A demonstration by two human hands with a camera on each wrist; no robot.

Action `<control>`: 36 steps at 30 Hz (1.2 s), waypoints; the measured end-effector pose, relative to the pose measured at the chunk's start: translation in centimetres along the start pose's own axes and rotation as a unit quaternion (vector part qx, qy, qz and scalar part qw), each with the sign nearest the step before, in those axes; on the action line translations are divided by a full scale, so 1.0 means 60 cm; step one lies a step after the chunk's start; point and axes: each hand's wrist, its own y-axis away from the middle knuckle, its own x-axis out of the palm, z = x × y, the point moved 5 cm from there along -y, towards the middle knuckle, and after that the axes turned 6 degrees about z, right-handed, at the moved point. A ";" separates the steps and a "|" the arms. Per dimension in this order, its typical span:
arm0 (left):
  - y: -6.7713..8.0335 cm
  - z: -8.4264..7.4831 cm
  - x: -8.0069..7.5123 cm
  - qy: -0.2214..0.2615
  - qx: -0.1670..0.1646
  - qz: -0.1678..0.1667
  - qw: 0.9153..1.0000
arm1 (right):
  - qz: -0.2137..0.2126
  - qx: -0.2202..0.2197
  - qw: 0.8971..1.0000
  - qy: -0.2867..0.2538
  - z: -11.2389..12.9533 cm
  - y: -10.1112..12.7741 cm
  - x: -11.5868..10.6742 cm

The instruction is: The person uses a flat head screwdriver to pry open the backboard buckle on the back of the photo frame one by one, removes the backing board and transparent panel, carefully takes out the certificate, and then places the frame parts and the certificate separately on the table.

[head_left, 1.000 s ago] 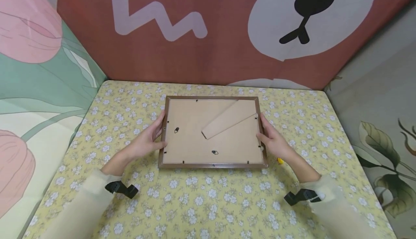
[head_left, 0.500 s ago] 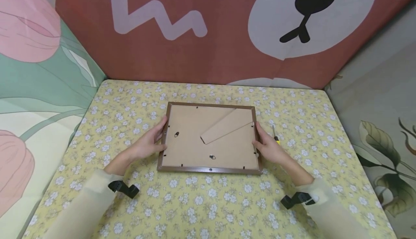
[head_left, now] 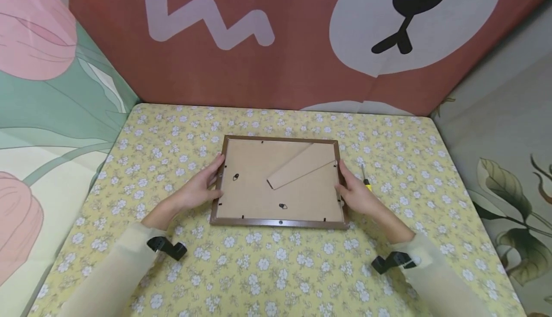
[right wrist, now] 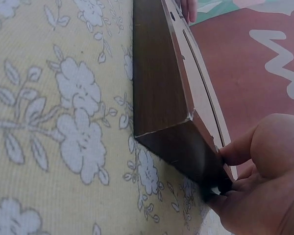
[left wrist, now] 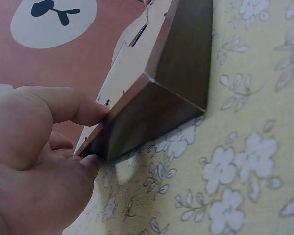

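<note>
A brown picture frame [head_left: 250, 164] lies back side up on the flowered tablecloth, its beige backing board facing me. Small black tabs line the board's edges, and two hanging rings and a slanting stand flap [head_left: 297, 166] sit on it. My left hand [head_left: 194, 192] grips the frame's left side, thumb on the top edge and fingers along the outer wall. On the opposite side my right hand [head_left: 359, 193] holds it the same way. Both wrist views show the frame's dark side wall [left wrist: 147, 110] down at the cloth; the picture side is hidden.
Just right of my right hand lies a screwdriver [head_left: 367, 184] with a black and yellow handle, partly covered by the hand. Printed cloth walls enclose the table [head_left: 276, 269] at the back, left and right.
The frame has come down onto the table and slightly nearer, both hands moving with it. More of the screwdriver now shows beside the right hand. Over the last half second, little moved.
</note>
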 end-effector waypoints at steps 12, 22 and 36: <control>-0.004 0.004 -0.002 0.001 -0.011 0.006 1.000 | 0.001 0.017 1.000 0.019 -0.007 0.002 0.000; -0.002 0.010 -0.006 0.003 -0.016 0.002 1.000 | -0.007 0.020 0.999 0.034 -0.007 -0.002 0.002; 0.000 -0.001 -0.033 -0.001 -0.014 -0.091 0.996 | -0.073 0.002 0.997 0.034 0.003 0.015 -0.033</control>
